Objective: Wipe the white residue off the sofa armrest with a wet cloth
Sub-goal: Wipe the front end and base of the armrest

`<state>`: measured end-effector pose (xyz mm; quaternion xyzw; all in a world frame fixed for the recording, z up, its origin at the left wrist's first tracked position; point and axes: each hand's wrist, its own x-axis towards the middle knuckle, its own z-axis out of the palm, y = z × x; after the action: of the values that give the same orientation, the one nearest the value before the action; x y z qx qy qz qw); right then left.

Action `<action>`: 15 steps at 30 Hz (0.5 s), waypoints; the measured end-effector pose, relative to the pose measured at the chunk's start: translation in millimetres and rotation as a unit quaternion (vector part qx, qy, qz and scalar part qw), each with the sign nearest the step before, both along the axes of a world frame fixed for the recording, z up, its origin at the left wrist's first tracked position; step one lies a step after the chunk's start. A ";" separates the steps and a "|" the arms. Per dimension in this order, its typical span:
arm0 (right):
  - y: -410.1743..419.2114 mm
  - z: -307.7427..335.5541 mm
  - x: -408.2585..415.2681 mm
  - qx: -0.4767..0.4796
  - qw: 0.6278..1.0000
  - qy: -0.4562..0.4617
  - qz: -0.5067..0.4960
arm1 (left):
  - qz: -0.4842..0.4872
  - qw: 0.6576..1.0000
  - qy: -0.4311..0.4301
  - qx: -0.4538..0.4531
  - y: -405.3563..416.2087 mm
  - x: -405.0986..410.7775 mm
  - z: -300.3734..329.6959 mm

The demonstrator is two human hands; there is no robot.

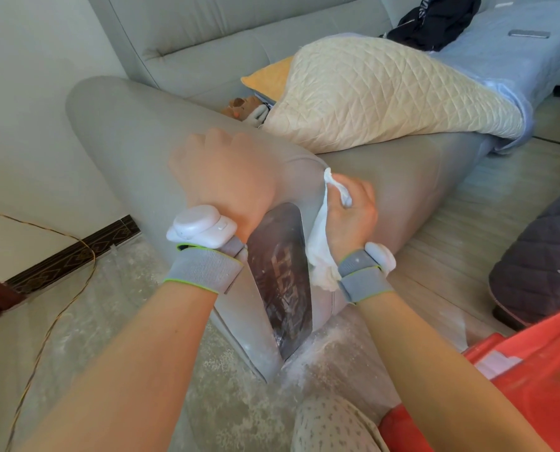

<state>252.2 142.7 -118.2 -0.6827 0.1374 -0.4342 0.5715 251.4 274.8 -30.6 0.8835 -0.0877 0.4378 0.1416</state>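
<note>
The grey sofa armrest (135, 132) runs from upper left toward me, with a dark glossy panel (281, 272) on its front end. My left hand (226, 177) rests on top of the armrest, fingers curled over its far side. My right hand (353, 207) grips a white wet cloth (321, 243) and presses it against the front face of the sofa just right of the dark panel. Part of the cloth hangs down past my wrist. White dust (304, 363) lies on the floor at the armrest's foot.
A quilted cream pillow (386, 93) and a small plush toy (249, 109) lie on the seat behind my hands. A red plastic tub (532, 370) stands at lower right. A yellow cable (60, 305) runs across the floor at left. A dark quilted cushion (542, 256) sits right.
</note>
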 end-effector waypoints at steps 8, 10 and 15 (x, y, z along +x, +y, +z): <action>6.3 -91.3 -13.1 0.083 0.970 0.225 -0.022 | 0.003 1.000 -0.012 0.007 -0.2 1.2 -1.5; 3.9 -107.1 -17.3 0.089 0.951 0.298 -0.001 | 0.001 1.000 -0.012 0.009 0.0 2.2 -1.3; 6.4 -96.8 -28.3 0.105 0.965 0.240 -0.005 | -0.006 1.000 -0.019 0.002 1.2 2.4 -2.9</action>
<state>223.9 149.1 -215.1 -0.7021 0.3190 -0.2439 0.5880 253.8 276.0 -33.5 0.8747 -0.0963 0.4538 0.1406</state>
